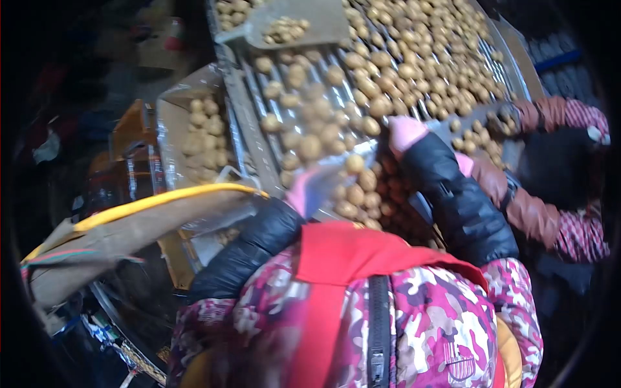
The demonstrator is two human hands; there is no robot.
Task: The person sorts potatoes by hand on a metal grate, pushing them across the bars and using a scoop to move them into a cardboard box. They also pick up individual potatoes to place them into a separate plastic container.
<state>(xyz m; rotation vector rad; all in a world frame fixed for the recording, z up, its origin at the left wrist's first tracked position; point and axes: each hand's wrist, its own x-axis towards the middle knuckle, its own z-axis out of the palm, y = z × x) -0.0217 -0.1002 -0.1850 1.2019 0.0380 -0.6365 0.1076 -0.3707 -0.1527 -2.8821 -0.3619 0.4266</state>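
Observation:
My left hand [303, 193], in a pink glove, is smeared by motion at the front edge of a roller conveyor [257, 97]. Its fingers cannot be made out. Blurred potatoes [312, 147] lie just beyond it, and more potatoes [354, 194] are heaped to its right. My right hand [407, 134], also in a pink glove, is at the near side of the rollers, close to the potatoes [381, 107]. Its fingers look curled in, and what they hold, if anything, is hidden.
A pale plastic scoop [323, 16] holding small potatoes rests on the conveyor's far left. Left of the conveyor stands a lined box [169, 123] of potatoes. A yellow-edged sack [149, 216] sticks out at left. At right, a co-worker's brown sleeves [540, 216] reach toward the potatoes.

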